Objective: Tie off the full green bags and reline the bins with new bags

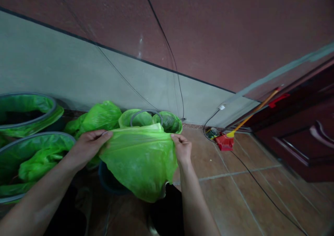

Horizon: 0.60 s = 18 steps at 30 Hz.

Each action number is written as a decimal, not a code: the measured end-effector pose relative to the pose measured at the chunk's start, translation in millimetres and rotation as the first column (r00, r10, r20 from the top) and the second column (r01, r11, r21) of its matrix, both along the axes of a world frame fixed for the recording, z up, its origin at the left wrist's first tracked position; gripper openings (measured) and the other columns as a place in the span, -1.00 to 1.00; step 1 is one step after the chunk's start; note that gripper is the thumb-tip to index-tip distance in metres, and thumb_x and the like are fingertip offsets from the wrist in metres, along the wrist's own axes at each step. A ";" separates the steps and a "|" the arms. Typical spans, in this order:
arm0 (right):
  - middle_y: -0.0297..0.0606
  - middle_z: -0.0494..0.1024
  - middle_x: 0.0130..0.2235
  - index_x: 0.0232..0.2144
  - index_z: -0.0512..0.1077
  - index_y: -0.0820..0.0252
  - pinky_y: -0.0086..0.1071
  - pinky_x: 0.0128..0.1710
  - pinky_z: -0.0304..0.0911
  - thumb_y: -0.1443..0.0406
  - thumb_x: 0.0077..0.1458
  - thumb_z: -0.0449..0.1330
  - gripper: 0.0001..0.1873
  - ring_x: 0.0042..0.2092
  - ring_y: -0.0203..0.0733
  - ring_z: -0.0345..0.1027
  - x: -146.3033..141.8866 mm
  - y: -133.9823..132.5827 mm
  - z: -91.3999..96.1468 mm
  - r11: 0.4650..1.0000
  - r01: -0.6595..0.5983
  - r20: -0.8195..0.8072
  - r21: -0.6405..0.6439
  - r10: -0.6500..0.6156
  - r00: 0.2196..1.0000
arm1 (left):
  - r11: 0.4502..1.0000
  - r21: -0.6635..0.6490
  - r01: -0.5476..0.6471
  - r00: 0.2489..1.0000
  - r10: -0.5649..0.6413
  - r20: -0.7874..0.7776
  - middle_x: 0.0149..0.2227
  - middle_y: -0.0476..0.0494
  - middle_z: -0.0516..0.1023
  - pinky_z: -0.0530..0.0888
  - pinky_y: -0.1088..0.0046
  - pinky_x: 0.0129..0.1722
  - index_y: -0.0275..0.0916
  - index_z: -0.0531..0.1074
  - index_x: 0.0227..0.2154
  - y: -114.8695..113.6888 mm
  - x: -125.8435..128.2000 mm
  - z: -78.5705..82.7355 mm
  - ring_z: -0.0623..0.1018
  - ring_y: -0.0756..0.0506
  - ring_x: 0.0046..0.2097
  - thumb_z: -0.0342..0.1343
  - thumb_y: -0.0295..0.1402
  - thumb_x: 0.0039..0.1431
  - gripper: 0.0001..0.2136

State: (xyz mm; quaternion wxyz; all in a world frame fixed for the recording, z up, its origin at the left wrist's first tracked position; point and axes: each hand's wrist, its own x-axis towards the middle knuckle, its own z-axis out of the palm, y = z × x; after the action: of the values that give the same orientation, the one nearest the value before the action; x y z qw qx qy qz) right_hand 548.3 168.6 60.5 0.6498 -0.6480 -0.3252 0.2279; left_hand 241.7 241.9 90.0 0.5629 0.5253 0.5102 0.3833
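A green plastic bag (pixel 141 163) is stretched flat between my two hands, its lower part hanging down. My left hand (pixel 91 144) pinches the bag's upper left corner between thumb and fingers. At the upper right corner, my right hand (pixel 182 147) grips it the same way. Below the bag a dark blue bin (pixel 111 182) shows in part; the bag hides the rest of it. Just behind the bag's top edge, a grey ring (pixel 146 111) stands out among smaller green-lined bins (pixel 172 122).
Two larger bins lined with green bags stand at left, one with a grey rim (pixel 53 107). A bunched green bag (pixel 101 118) lies by the wall. To the right are a red dustpan (pixel 224 142), a yellow-handled broom (pixel 250 116), a black cable (pixel 263 190) and a dark red door (pixel 294 138).
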 end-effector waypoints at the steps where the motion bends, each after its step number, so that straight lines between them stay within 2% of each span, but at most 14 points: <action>1: -0.28 0.61 -0.46 -0.50 0.60 0.23 -0.29 -0.26 0.29 0.07 -0.14 0.37 -0.68 -0.38 -0.18 0.39 1.1 -0.2 0.0 1.000 0.004 -0.003 0.002 -0.004 1.000 | 0.999 -0.041 0.015 1.000 -0.014 0.025 -0.58 -0.05 0.56 0.46 0.43 -0.50 -0.17 0.55 -0.50 0.6 -1.4 0.8 0.52 -0.13 -0.49 0.34 -0.06 -0.09 -0.72; 5: -0.27 0.59 -0.47 -0.49 0.58 0.25 -0.30 -0.30 0.29 0.04 -0.08 0.33 -0.65 -0.40 -0.18 0.38 7.3 1.7 -6.5 1.000 0.018 0.041 -0.002 -0.018 0.999 | 0.996 -0.091 0.024 0.996 -0.016 0.087 -0.56 -0.03 0.58 0.52 0.43 -0.43 -0.19 0.59 -0.43 2.9 -5.7 4.6 0.58 -0.15 -0.43 0.38 -0.06 -0.14 -0.69; 8: -0.18 0.62 -0.36 -0.39 0.57 0.25 -0.20 -0.16 0.35 0.05 0.03 0.24 -0.64 -0.29 -0.09 0.46 8.8 2.2 -9.4 0.998 0.061 0.164 -0.032 -0.055 0.985 | 0.997 -0.075 0.010 0.996 -0.003 0.090 -0.52 -0.03 0.62 0.54 0.44 -0.39 -0.21 0.60 -0.38 2.8 -4.6 5.9 0.59 -0.13 -0.40 0.41 -0.01 -0.17 -0.61; 10: -0.05 0.62 -0.19 -0.21 0.56 0.27 -0.08 -0.01 0.33 0.09 0.11 0.18 -0.62 -0.11 0.02 0.47 -0.5 -0.8 -4.9 0.990 0.133 0.340 -0.040 -0.112 0.934 | 0.997 -0.081 0.013 0.996 -0.006 0.092 -0.47 -0.03 0.65 0.54 0.45 -0.36 -0.21 0.60 -0.37 1.9 -0.5 4.6 0.60 -0.12 -0.37 0.41 0.02 -0.19 -0.58; 12: 0.05 0.54 0.01 0.00 0.49 0.26 0.02 0.13 0.26 0.12 0.17 0.15 -0.56 0.10 0.08 0.38 -21.7 -7.1 3.9 0.986 0.166 0.534 -0.008 -0.137 0.835 | 0.994 -0.109 0.013 0.991 0.002 0.132 -0.42 -0.05 0.67 0.55 0.45 -0.35 -0.20 0.61 -0.36 0.4 6.3 1.8 0.61 -0.12 -0.35 0.42 0.03 -0.20 -0.57; 13: 0.08 0.47 0.10 0.08 0.44 0.25 0.04 0.18 0.21 0.13 0.21 0.14 -0.54 0.17 0.09 0.32 -36.3 -11.4 8.5 0.991 0.134 0.603 0.014 -0.116 0.789 | 0.992 -0.129 0.015 0.987 0.006 0.163 -0.38 -0.06 0.68 0.56 0.44 -0.33 -0.19 0.61 -0.33 -0.6 10.2 0.3 0.62 -0.13 -0.33 0.42 0.02 -0.20 -0.56; 15: 0.00 0.45 0.14 0.14 0.39 0.15 0.00 0.22 0.21 0.11 0.27 0.10 -0.54 0.21 0.03 0.29 -69.3 -20.4 14.4 0.997 -0.076 0.666 -0.009 0.063 0.743 | 0.985 -0.168 0.027 0.975 0.011 0.222 -0.33 -0.08 0.69 0.57 0.40 -0.30 -0.18 0.61 -0.23 -2.8 17.5 -2.2 0.64 -0.15 -0.28 0.41 -0.01 -0.19 -0.53; 17: -0.07 0.47 0.15 0.20 0.34 0.10 -0.01 0.21 0.24 0.06 0.22 0.19 -0.45 0.20 0.03 0.31 -100.2 -27.3 12.9 0.951 -0.297 0.661 -0.088 0.279 0.696 | 0.980 -0.189 0.065 0.967 -0.015 0.255 -0.29 -0.09 0.69 0.57 0.38 -0.27 -0.17 0.59 -0.11 -5.4 22.8 -3.3 0.65 -0.17 -0.25 0.40 -0.07 -0.15 -0.50; 18: -0.07 0.48 0.15 0.22 0.32 0.10 0.00 0.20 0.24 0.03 0.16 0.25 -0.37 0.20 0.06 0.32 -112.4 -28.8 9.3 0.932 -0.346 0.640 -0.113 0.334 0.691 | 0.979 -0.183 0.093 0.964 -0.043 0.261 -0.28 -0.09 0.69 0.57 0.38 -0.26 -0.16 0.57 -0.06 -6.7 24.4 -3.4 0.66 -0.16 -0.24 0.39 -0.11 -0.13 -0.48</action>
State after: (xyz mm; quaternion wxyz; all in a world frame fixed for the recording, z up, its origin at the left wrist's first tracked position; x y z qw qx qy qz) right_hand 435.8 139.7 69.9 0.4480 -0.6096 -0.6459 0.1026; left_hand 266.2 235.2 86.7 0.6854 0.4314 0.4498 0.3766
